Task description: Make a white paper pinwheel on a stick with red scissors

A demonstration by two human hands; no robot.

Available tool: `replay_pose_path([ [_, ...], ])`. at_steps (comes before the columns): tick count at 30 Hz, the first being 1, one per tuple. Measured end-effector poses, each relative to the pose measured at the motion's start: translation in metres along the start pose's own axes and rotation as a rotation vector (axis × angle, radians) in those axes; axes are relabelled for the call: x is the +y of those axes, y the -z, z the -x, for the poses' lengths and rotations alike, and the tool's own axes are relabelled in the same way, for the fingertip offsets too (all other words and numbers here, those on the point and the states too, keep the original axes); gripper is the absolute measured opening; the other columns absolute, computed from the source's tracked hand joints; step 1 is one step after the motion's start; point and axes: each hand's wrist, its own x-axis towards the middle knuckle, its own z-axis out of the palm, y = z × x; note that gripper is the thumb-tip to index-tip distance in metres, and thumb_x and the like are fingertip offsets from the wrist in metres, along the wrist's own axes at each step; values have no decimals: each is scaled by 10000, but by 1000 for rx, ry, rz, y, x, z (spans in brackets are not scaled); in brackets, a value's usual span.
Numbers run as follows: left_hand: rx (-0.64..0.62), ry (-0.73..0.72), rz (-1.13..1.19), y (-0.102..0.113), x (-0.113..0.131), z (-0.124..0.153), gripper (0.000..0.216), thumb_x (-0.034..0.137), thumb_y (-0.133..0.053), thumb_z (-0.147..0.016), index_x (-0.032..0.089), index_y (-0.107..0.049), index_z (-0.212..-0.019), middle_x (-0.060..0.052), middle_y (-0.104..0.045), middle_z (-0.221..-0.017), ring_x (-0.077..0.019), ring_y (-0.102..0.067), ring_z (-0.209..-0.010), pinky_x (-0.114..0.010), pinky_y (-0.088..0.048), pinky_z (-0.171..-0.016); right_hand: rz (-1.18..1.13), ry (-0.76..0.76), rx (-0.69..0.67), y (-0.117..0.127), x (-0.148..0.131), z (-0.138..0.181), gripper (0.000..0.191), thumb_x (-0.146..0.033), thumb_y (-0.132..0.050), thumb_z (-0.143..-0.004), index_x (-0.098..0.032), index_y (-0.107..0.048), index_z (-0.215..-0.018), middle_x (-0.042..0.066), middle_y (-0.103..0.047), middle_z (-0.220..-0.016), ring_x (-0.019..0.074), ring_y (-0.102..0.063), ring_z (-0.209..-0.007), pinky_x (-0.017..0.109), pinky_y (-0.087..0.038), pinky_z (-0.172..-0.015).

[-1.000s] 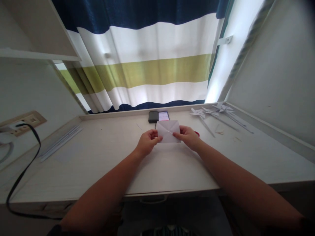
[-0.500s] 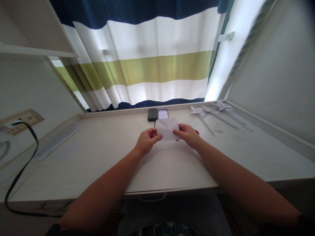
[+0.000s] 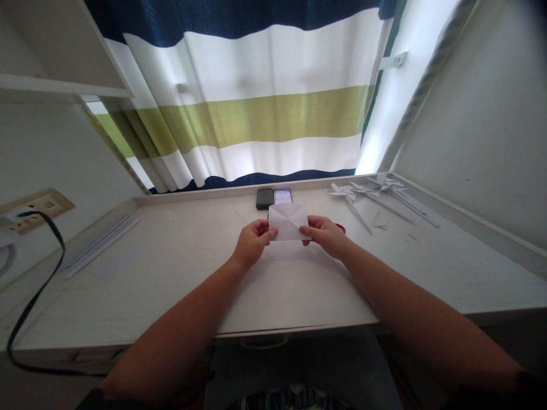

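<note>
A small white square of paper (image 3: 288,221), with crease lines crossing at its middle, is held up above the desk. My left hand (image 3: 253,240) pinches its left edge, thumb in front. My right hand (image 3: 323,233) grips the right edge the same way, with its thumb on the paper's face. Partly hidden behind my right hand is a red-handled object (image 3: 341,228), whose kind I cannot make out. Another pale sheet (image 3: 287,250) seems to lie on the desk just below the held paper.
Several paper pinwheels (image 3: 343,192) on white sticks lie at the back right, near small scraps (image 3: 410,237). A black box-shaped device (image 3: 265,199) and a lit phone screen (image 3: 282,196) sit at the back. White paper sticks (image 3: 102,245) and a black cable (image 3: 38,290) are at left.
The held paper has shifted slightly left and now faces me more squarely. Both hands keep their hold on its edges.
</note>
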Motion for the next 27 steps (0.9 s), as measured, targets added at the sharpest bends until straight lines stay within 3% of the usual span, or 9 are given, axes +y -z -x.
replay_pose_path([
  [7, 31, 23, 62, 2, -2, -1, 332, 396, -730, -712, 159, -670, -936, -26, -663, -810, -124, -567, -705, -218, -423, -614, 55, 8, 2, 1, 0, 1, 356, -416, -736, -728, -122, -672, -919, 30, -644, -724, 124, -570, -583, 271, -488, -574],
  [12, -57, 69, 167, -1, -4, 0, 410, 416, -755, -684, 163, -665, -994, -53, -685, -887, -156, -616, -751, -246, -465, -650, 93, 3, -43, -2, -5, 3, 357, -424, -734, -724, -131, -668, -915, 39, -659, -765, 134, -587, -615, 275, -498, -598],
  [19, -144, 118, 303, -5, -4, 3, 476, 360, -810, -633, 99, -664, -1004, -129, -709, -961, -237, -664, -842, -355, -510, -787, 129, 1, -108, -4, -5, 4, 293, -414, -749, -706, -147, -637, -751, 9, -624, -665, 127, -579, -601, 257, -476, -590],
  [27, -124, 110, 304, -4, -8, 2, 410, 304, -821, -633, 93, -696, -961, -129, -722, -969, -233, -665, -847, -349, -498, -807, 139, -5, -104, -5, -7, 5, 311, -439, -742, -703, -159, -610, -735, -6, -610, -655, 125, -582, -608, 260, -476, -609],
])
